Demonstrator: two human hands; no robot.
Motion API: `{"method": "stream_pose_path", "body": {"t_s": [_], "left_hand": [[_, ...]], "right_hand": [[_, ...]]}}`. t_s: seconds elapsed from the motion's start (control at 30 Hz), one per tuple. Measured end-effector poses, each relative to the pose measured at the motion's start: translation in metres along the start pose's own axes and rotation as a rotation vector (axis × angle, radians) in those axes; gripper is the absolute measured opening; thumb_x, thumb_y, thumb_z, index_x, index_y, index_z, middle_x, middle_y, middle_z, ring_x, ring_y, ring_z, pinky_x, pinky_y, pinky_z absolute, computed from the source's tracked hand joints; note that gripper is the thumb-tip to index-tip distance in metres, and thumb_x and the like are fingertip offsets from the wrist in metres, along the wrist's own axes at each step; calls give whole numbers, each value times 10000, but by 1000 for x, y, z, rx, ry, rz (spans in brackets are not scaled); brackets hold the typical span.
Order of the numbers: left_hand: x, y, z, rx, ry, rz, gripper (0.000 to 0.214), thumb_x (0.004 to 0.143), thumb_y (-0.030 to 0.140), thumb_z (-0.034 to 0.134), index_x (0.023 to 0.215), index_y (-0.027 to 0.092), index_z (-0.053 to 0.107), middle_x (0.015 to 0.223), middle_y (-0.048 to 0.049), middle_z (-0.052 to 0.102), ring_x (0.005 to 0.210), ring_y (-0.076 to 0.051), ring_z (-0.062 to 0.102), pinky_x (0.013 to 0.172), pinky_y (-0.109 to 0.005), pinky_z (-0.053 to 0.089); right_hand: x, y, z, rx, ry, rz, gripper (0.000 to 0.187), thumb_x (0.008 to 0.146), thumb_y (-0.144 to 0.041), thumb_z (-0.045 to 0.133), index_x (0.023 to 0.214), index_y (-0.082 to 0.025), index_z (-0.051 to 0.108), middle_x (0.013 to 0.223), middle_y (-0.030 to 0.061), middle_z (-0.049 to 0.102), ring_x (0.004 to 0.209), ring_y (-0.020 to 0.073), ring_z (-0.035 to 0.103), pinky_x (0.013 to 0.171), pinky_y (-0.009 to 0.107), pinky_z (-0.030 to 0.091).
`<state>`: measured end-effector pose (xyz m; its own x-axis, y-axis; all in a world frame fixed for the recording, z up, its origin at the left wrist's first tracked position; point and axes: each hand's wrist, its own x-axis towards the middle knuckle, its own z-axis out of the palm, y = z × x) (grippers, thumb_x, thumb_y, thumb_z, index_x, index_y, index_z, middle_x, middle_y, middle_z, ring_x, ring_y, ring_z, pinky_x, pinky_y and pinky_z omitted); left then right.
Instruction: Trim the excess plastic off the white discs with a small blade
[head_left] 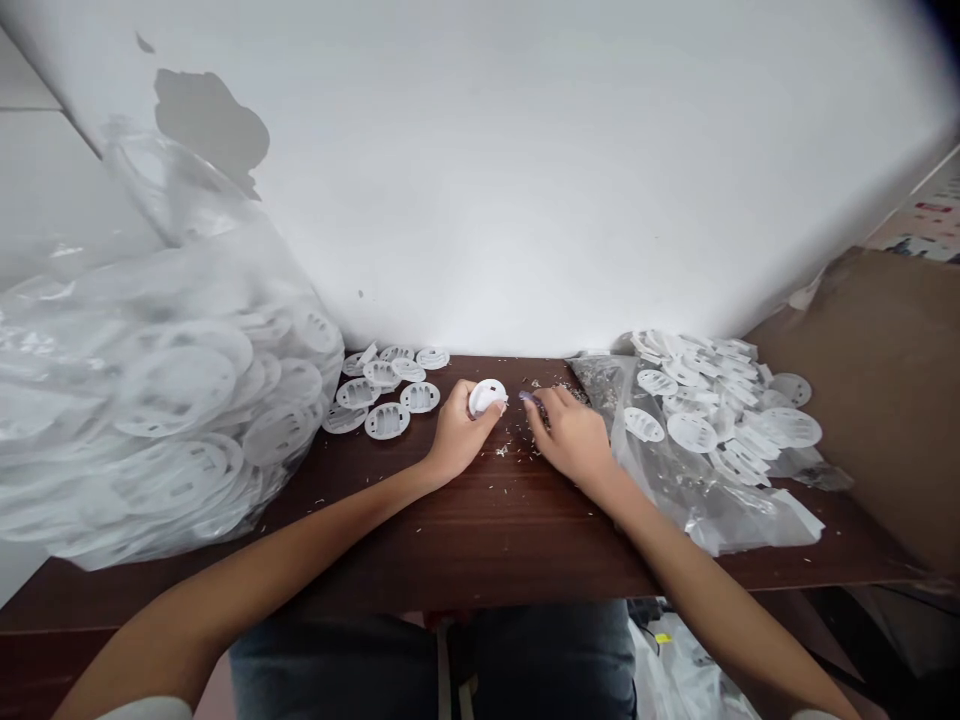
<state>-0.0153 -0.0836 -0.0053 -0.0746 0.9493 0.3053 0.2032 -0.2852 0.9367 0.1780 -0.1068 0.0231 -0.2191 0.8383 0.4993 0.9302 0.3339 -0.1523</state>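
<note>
My left hand (459, 432) is closed around a round white plastic disc (487, 395), held just above the dark wooden table (465, 540). My right hand (570, 432) rests on the table beside it, fingers curled and pinching at tiny metal bits (525, 440) scattered on the wood; what it holds is too small to make out. The two hands are a few centimetres apart.
A big clear bag of white discs (157, 420) fills the left side. Loose slotted discs (390, 395) lie behind my left hand. On the right, a plastic bag of small parts (675, 470) carries a pile of white discs (720, 400). A brown cardboard box (877, 400) stands far right, against the white wall.
</note>
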Motion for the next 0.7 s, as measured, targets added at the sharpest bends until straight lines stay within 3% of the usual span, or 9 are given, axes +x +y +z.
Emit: {"method": "stream_pose_path", "body": {"t_s": [0.07, 0.17, 0.3, 0.43, 0.53, 0.7], "left_hand": [[3, -3, 1, -86, 12, -43, 321, 806, 370, 782, 999, 203, 589, 910, -9, 654, 805, -157, 603, 734, -270, 467], [5, -6, 1, -158, 12, -97, 394, 772, 353, 815, 1056, 202, 588, 959, -24, 676, 854, -171, 634, 781, -289, 495], [6, -7, 2, -191, -13, -108, 396, 770, 353, 816, 1070, 202, 605, 961, -35, 687, 873, -186, 660, 815, -314, 513], [6, -9, 2, -181, -40, -91, 382, 779, 357, 808, 1068, 203, 612, 966, -41, 694, 878, -192, 666, 828, -327, 524], [6, -11, 1, -153, -45, -81, 357, 803, 366, 789, 1064, 205, 606, 982, -43, 696, 893, -193, 664, 837, -330, 525], [5, -9, -1, -21, -126, -26, 271, 886, 331, 700, 1101, 218, 578, 1026, -34, 688, 931, -196, 653, 842, -336, 524]], "right_hand": [[8, 20, -8, 132, 22, 81, 393, 1079, -432, 362, 1161, -190, 661, 1088, 114, 720, 810, 227, 650, 683, 318, 403], [24, 51, -15, 282, 51, 172, 388, 1043, -463, 415, 1050, -179, 679, 1012, 113, 732, 859, 247, 651, 742, 341, 433], [47, 76, -8, 277, -123, 218, 331, 943, -478, 572, 800, -193, 661, 777, 64, 700, 696, 209, 594, 654, 311, 378], [64, 79, 6, 295, -261, 211, 213, 903, -326, 577, 859, -184, 730, 792, 58, 726, 693, 198, 608, 670, 306, 390], [69, 76, 13, 319, -381, 242, 220, 881, -330, 611, 915, -178, 766, 797, 64, 740, 675, 200, 623, 665, 313, 413], [65, 72, 26, 246, -377, 191, 148, 861, -315, 670, 869, -191, 751, 872, 74, 759, 776, 219, 659, 698, 310, 426]]}}
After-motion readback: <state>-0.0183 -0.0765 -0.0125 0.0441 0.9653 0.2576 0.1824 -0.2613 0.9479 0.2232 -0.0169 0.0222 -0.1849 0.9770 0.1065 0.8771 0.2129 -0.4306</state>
